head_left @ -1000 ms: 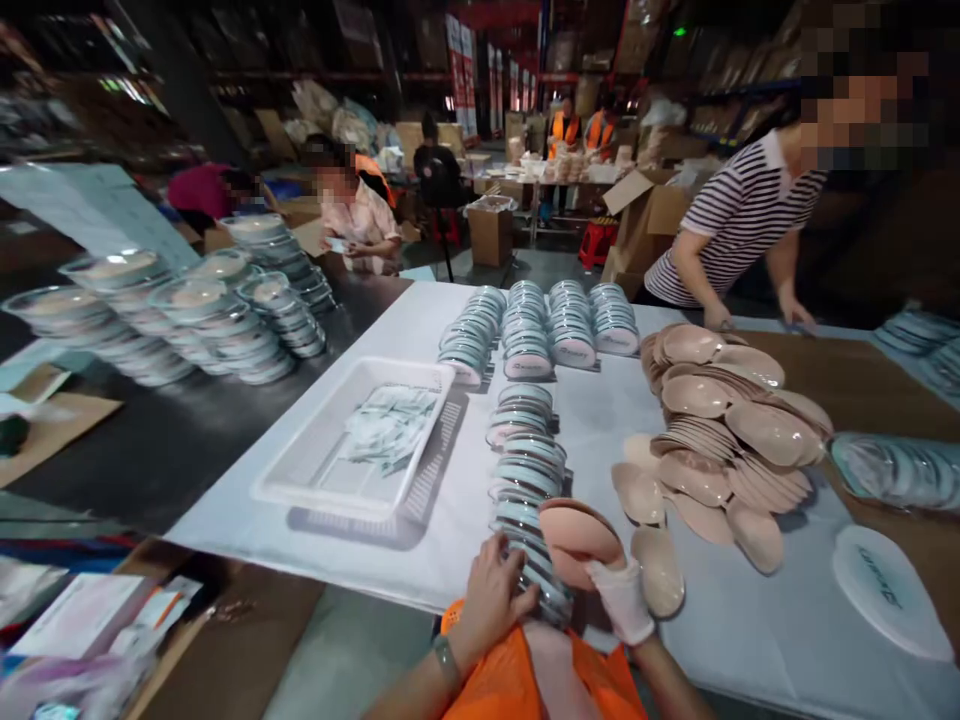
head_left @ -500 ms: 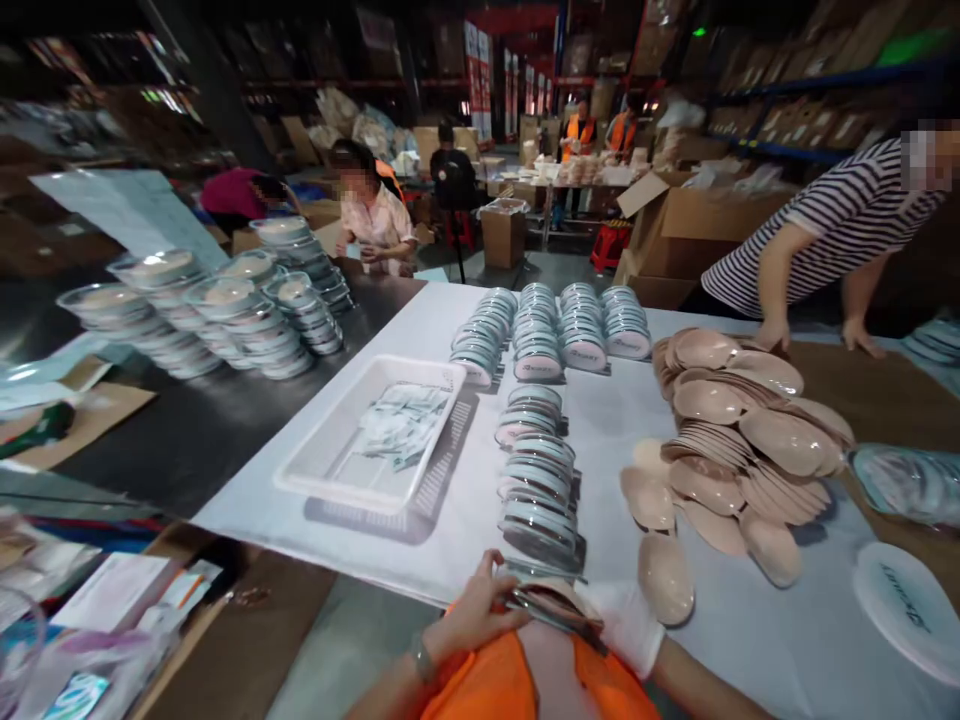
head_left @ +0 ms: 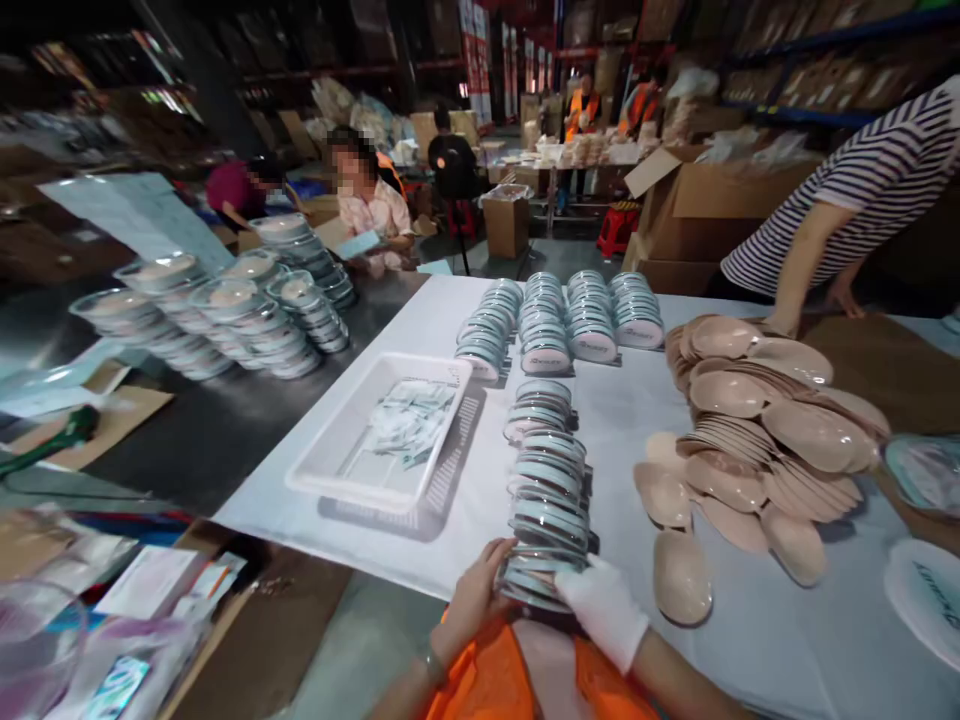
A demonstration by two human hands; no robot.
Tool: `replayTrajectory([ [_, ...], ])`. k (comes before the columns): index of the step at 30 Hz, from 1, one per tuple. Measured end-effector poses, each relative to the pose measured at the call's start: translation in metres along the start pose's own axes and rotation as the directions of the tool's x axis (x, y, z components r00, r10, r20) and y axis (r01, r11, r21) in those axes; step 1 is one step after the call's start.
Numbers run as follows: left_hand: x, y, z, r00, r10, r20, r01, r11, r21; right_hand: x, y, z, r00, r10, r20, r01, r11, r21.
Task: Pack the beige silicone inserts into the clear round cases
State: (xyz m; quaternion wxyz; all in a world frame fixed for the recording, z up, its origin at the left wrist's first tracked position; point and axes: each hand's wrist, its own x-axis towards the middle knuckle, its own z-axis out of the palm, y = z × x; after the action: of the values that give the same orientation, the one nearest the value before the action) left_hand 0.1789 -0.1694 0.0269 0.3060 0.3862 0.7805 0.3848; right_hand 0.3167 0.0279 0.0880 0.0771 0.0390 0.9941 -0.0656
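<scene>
Warehouse shelving and cardboard boxes fill the dim upper part of the head view, and below them a long desk (head_left: 750,640) under a white sheet runs through the middle of the frame. At the bottom centre, the left hand (head_left: 474,600), bare, presses its fingers against the left side of the nearest end of a row of round clear-lidded cases (head_left: 549,500), while the right hand (head_left: 604,605) (in a white glove) cups the same end from the right; both hands are closed around that last case, which rests on the sheet at the desk's near edge. Left of the row sits a white plastic tray (head_left: 330,470) holding small sachets. Right of the row lies a heap of beige oval pads (head_left: 765,430), with one single pad (head_left: 681,578) just beside the gloved hand. Four more rows of cases (head_left: 570,325) stand farther up the desk. At upper right, a person in a striped shirt (head_left: 862,190) leans over the desk's far edge.
</scene>
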Motion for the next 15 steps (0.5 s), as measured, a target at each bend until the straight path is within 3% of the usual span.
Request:
replayTrajectory([
  [4,0.011,0.015,-0.007,1.0,-0.025,0.017,0.024,0.997,0.073,0.007,0.001,0.004,0.986,0.156,0.066,-0.147,0.981,-0.123],
  [6,0.018,0.019,-0.016,0.998,-0.046,0.039,0.041,0.991,0.129,0.009,0.007,0.016,0.987,0.147,0.062,-0.145,0.989,-0.036],
  [8,0.024,0.022,-0.025,0.993,-0.085,0.077,0.072,0.985,0.157,0.006,0.02,0.031,0.984,0.138,-0.109,-0.118,0.978,0.173],
  [9,0.027,0.024,-0.029,0.99,-0.103,0.092,0.087,0.982,0.166,0.003,0.028,0.039,0.948,0.196,-0.25,-0.117,0.947,0.299],
  [10,0.03,0.026,-0.031,0.987,-0.123,0.105,0.103,0.978,0.18,0.0,0.036,0.045,0.869,0.311,-0.384,-0.13,0.894,0.43],
  [11,0.032,0.028,-0.032,0.983,-0.148,0.112,0.124,0.971,0.203,-0.001,0.043,0.05,0.755,0.462,-0.465,-0.155,0.815,0.559],
  [12,0.035,0.03,-0.032,0.978,-0.174,0.114,0.144,0.961,0.236,0.001,0.048,0.054,0.637,0.609,-0.473,-0.187,0.717,0.672],
  [13,0.038,0.032,-0.031,0.974,-0.196,0.113,0.158,0.948,0.274,0.007,0.052,0.056,0.547,0.721,-0.425,-0.218,0.614,0.759],
  [14,0.041,0.032,-0.031,0.973,-0.201,0.114,0.157,0.938,0.309,0.015,0.054,0.056,0.502,0.792,-0.347,-0.249,0.517,0.819],
  [15,0.045,0.032,-0.03,0.976,-0.183,0.121,0.135,0.935,0.327,0.025,0.055,0.057,0.494,0.831,-0.257,-0.279,0.432,0.858],
])
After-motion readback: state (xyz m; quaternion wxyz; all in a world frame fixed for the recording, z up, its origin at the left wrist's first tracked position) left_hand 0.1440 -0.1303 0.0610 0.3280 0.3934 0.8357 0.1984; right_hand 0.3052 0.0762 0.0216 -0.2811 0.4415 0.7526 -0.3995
